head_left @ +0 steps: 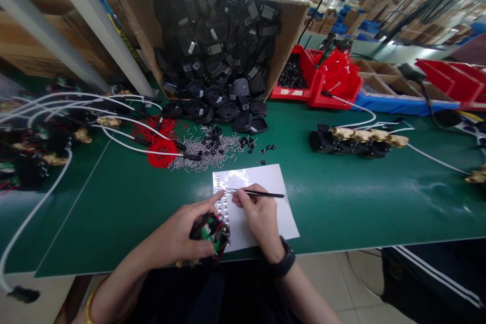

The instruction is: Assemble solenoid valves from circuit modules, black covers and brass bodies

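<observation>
Now we grip a black part with a green board inside in our left hand, fingers curled around it at the near table edge. Our right hand pinches tweezers, their tip over rows of small pieces on a white sheet. Beyond lie loose pins, red wires, and a tipped box spilling black housings.

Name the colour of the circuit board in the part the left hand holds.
Green, on the circuit board in the left hand; head view.
</observation>
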Tool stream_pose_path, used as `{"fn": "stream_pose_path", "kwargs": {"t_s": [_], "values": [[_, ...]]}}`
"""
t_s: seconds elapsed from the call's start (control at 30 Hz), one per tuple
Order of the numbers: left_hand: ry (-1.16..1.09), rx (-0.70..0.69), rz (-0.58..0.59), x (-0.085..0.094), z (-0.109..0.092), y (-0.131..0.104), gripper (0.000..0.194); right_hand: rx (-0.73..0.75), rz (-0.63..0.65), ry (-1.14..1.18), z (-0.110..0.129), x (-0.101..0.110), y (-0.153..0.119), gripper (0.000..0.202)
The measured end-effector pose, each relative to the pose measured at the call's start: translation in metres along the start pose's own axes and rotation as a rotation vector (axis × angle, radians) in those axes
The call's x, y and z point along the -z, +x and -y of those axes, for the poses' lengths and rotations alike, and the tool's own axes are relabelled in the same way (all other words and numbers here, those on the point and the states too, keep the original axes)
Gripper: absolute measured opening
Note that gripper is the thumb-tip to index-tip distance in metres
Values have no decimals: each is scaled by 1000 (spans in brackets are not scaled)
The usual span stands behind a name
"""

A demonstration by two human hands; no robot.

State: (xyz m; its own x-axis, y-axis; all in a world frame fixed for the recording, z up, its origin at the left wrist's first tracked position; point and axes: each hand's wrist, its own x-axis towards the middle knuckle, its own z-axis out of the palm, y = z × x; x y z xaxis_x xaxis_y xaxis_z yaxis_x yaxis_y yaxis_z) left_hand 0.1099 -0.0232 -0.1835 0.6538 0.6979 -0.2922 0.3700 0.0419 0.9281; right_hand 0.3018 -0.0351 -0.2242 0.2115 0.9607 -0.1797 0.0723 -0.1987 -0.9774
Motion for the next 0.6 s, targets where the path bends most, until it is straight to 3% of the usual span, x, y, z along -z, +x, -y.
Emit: {"fn": "stream_pose_path", "kwargs": {"t_s": [0.2, 0.6], "values": [[29, -17, -19, 0, 3, -1, 35, 5, 50, 8, 0, 4, 0, 22], [46, -31, 13, 1, -2, 0, 42, 61, -38, -13, -2, -3, -1, 20]]}}
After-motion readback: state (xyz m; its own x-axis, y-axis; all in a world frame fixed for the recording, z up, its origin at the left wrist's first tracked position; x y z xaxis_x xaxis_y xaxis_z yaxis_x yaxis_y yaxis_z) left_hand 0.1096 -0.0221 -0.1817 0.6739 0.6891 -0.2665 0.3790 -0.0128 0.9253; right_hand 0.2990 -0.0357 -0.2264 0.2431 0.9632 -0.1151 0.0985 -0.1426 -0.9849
